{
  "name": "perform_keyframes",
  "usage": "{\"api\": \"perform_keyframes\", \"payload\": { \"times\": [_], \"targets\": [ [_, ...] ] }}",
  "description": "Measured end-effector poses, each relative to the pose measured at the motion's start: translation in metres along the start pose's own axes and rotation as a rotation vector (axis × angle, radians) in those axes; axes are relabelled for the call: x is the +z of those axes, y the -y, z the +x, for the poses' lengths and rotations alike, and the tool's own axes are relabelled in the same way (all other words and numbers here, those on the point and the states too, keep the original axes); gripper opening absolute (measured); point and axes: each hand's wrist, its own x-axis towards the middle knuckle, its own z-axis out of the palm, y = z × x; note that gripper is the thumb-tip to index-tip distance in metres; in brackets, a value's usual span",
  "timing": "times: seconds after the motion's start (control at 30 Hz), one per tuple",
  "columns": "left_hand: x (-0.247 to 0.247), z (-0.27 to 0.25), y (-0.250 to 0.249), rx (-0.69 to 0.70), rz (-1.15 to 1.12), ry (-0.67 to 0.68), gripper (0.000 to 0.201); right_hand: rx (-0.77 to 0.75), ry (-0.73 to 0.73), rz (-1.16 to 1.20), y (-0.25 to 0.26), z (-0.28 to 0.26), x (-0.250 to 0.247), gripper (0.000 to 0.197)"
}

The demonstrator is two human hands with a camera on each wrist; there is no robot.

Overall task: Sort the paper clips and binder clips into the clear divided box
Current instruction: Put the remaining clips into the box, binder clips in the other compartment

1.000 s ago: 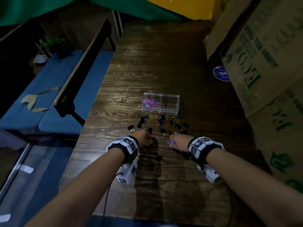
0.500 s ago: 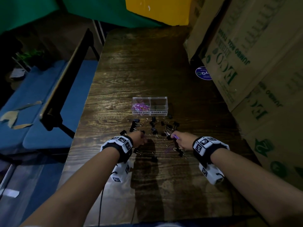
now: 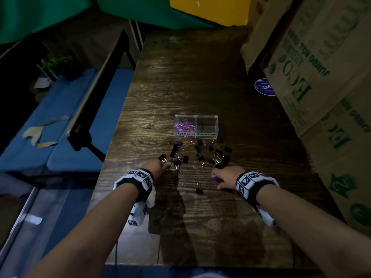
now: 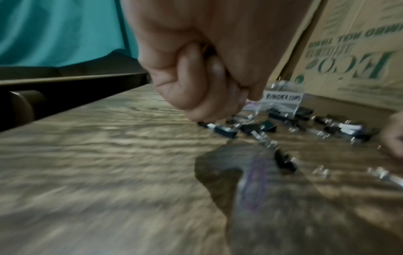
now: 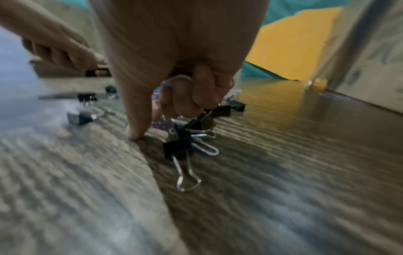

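Right hand [image 5: 174, 72] has its fingers curled round a few coloured paper clips [image 5: 181, 81]: light, thin, slippery wire, so pinch by the loop. Left hand [image 4: 196, 69] is fisted; contents unclear. Black binder clips [image 3: 200, 155] lie scattered just before the clear divided box [image 3: 196, 126]; grab their stiff bodies.

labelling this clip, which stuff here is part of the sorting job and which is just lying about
Job: clear divided box; paper clips in its left compartment; black binder clips loose on the table; left hand; right hand.

Lying about: cardboard boxes; blue sticker; blue cushions.
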Motion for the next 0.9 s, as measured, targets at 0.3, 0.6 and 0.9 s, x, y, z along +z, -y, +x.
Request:
{"api": "perform_keyframes", "payload": {
  "times": [0.3, 0.6, 0.9],
  "targets": [
    [0.021, -0.004, 0.017, -0.108, 0.016, -0.029, 0.055, 0.030, 0.041, 0.036, 0.007, 0.014, -0.019, 0.028],
    [0.024, -0.006, -0.003, 0.037, 0.110, 0.107, 0.043, 0.297, -0.116, 0.308, -0.044, -0.020, -0.050, 0.031],
    [0.024, -0.005, -0.018, 0.035, 0.208, 0.089, 0.035, 0.343, -0.040, 0.166, -0.028, -0.029, -0.004, 0.031]
  ]
}}
